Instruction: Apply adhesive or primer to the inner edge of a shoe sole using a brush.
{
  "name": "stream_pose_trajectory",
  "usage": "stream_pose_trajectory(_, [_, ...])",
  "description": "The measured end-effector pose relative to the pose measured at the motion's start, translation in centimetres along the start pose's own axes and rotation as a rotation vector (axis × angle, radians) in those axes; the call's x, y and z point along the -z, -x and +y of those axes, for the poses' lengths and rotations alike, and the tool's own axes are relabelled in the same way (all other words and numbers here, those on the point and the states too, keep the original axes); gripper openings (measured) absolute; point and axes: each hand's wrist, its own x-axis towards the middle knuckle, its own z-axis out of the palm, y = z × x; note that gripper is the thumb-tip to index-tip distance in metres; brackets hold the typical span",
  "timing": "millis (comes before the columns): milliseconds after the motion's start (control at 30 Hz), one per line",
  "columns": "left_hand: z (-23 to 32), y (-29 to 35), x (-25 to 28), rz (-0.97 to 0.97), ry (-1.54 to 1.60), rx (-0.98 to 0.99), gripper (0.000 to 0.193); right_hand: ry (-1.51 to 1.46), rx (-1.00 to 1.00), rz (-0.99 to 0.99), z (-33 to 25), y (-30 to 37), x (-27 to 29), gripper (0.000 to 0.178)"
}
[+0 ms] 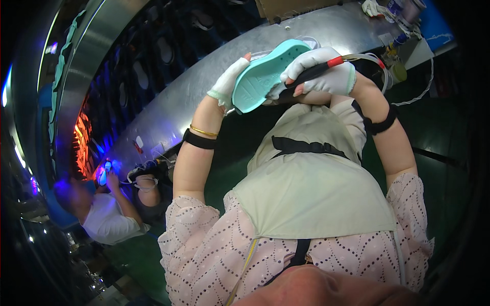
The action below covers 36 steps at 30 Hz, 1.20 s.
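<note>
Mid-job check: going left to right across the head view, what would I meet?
Co-worker → left armband → left hand → teal sole → right hand → right armband.

Grey metal bench [189,84] runs beyond left hand [229,81] and right hand [334,81]. Cardboard box [296,9] sits at far edge, ahead of right hand; white cloth [375,9], containers [408,10] sit farther right. Small whitish item [139,141] lies well left of left hand.

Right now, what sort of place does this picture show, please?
Probably a footwear factory: a turquoise shoe sole is held at a long metal bench, shoe-shaped pieces lie beyond it, and another person works farther along.
</note>
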Motion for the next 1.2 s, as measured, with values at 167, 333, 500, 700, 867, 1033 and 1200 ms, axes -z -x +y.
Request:
stream_pose_trajectory(167, [-2.1, -0.9, 0.0, -0.023, 0.371, -0.344, 0.073, -0.197, -0.253, 0.271, -0.8, -0.4, -5.4, 0.016])
stream_pose_trajectory(333, [-3.9, -1.2, 0.0, -0.141, 0.589, -0.464, 0.079, -0.595, -0.414, 0.183, -1.5, 0.0, -6.4, 0.007])
stream_pose_trajectory(500, [-4.9, -1.2, -1.1, 0.020, 0.480, -0.615, 0.074, -0.378, -0.218, 0.476, -0.1, -0.6, -7.0, 0.006])
stream_pose_trajectory(700, [-6.0, -1.4, -0.2, -0.132, 0.602, -0.714, 0.072, -0.068, -0.072, 0.259, -1.5, -1.0, -7.8, 0.014])
stream_pose_trajectory(867, [-5.9, -0.5, -1.4, -0.062, 0.616, -0.715, 0.061, -0.239, -0.195, 0.544, -1.4, -2.6, -6.8, 0.009])
stream_pose_trajectory(1033, [-8.6, -2.8, 0.0, 0.084, 0.718, -0.863, 0.049, 0.184, 0.052, 0.377, -2.3, -2.3, -10.0, 0.016])
stream_pose_trajectory(1200, [-7.5, -0.7, -1.4, 0.232, 0.472, -1.001, 0.049, -0.334, -0.314, 0.359, 0.1, -0.9, -7.6, 0.010])
